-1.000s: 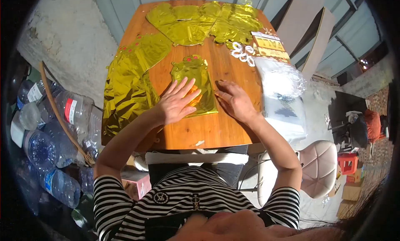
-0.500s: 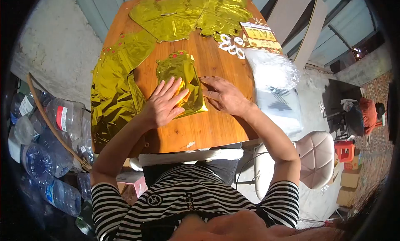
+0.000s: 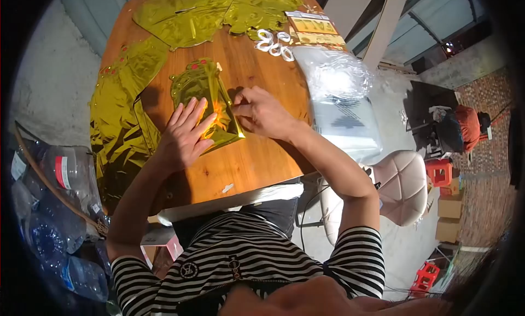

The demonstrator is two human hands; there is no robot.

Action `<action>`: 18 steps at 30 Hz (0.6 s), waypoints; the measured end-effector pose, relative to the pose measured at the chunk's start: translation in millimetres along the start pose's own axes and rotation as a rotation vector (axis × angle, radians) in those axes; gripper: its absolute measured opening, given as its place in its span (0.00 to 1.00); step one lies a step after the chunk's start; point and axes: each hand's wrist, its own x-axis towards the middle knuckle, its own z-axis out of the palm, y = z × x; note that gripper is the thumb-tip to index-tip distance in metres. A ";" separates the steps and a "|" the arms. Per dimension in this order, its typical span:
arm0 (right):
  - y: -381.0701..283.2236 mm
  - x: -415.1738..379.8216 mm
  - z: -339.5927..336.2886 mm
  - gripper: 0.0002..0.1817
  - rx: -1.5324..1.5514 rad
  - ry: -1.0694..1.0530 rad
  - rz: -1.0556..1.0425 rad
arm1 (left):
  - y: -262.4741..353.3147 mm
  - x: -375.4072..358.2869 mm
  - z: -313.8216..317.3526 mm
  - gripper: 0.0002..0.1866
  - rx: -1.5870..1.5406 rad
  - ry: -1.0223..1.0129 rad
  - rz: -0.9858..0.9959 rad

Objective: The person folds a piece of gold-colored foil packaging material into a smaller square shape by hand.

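Note:
A folded gold foil balloon (image 3: 185, 85) with red dots near its top lies on the wooden table in front of me. My left hand (image 3: 185, 136) rests flat on its lower left part, fingers stretched out over the foil. At the balloon's right edge is my right hand (image 3: 267, 112), its fingers curled and the fingertips at the foil's side. What sits between those fingertips is partly hidden. More flat gold foil balloons (image 3: 186, 21) lie along the table's far side, and others (image 3: 117, 108) are heaped on the left.
White ribbon loops (image 3: 273, 47) and printed cards (image 3: 316, 30) lie at the far right. Beside them are clear plastic bags (image 3: 344, 116) at the table's right edge. Plastic bottles (image 3: 60, 190) crowd the floor at left. A cushioned chair (image 3: 402, 187) stands at right.
My view has shifted, so the table sits further left. My right hand's fingers have gone from stretched out to curled at the foil's edge. My left hand still presses on the balloon.

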 end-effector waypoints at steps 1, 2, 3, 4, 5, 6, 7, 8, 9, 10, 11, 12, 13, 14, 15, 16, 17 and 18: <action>1.6 0.7 0.7 0.14 0.008 -0.001 -0.002 | 0.1 -0.2 -0.9 0.33 0.001 -0.005 -0.007; 3.6 0.9 0.7 0.14 0.007 -0.003 -0.026 | 0.6 -0.4 -1.2 0.33 0.003 0.000 -0.005; 6.6 0.0 1.4 0.13 0.007 -0.006 -0.046 | 0.8 -0.9 -0.6 0.33 0.001 0.001 -0.004; 7.2 2.1 -0.5 0.13 0.003 0.014 -0.102 | -0.7 -1.3 0.9 0.34 -0.006 0.002 -0.001; 5.0 0.2 1.0 0.13 0.027 0.002 -0.080 | 0.0 -3.0 2.0 0.34 -0.027 -0.023 -0.012; 2.0 -0.6 0.2 0.13 -0.009 -0.007 -0.073 | 1.4 -2.8 1.6 0.34 -0.016 -0.014 -0.020; 2.0 -0.3 -1.4 0.13 -0.060 -0.010 -0.079 | 1.4 -1.1 1.9 0.34 0.007 0.010 -0.023; 1.1 -0.3 -2.2 0.14 -0.074 -0.036 -0.084 | -0.7 -0.3 3.2 0.34 0.019 0.008 -0.004; 0.9 -0.5 -1.7 0.14 -0.085 -0.022 -0.098 | -1.8 0.0 2.6 0.34 0.038 0.018 0.002; 0.8 -1.2 -0.4 0.14 -0.082 -0.010 -0.113 | -1.1 -1.3 1.7 0.34 0.015 0.013 -0.003; 1.7 -1.3 0.3 0.14 -0.077 0.001 -0.130 | -1.0 -1.9 0.5 0.34 -0.007 0.007 -0.009; 0.1 -0.4 -2.3 0.13 -0.063 -0.013 -0.127 | -1.2 -1.6 -0.3 0.32 -0.041 0.010 -0.015; 0.0 0.6 -3.6 0.13 -0.059 0.000 -0.137 | -3.8 -1.4 -1.3 0.32 -0.024 0.007 -0.016; -0.7 -0.1 -3.4 0.13 -0.055 -0.004 -0.125 | -6.5 -2.4 -1.6 0.32 -0.066 0.011 -0.023; -2.2 -1.9 -3.7 0.13 -0.051 -0.009 -0.111 | -8.0 -3.7 -0.4 0.32 -0.110 0.015 -0.029; 0.0 -2.3 -2.5 0.14 -0.039 -0.011 -0.122 | -9.3 -2.1 -0.6 0.28 -0.165 0.041 -0.045; -0.6 -2.6 -2.8 0.14 -0.042 0.014 -0.135 | -10.5 -1.9 -4.8 0.28 -0.138 0.040 -0.037; -2.2 -2.9 -3.7 0.14 -0.060 0.008 -0.140 | -7.8 0.2 -11.4 0.26 -0.108 0.035 -0.033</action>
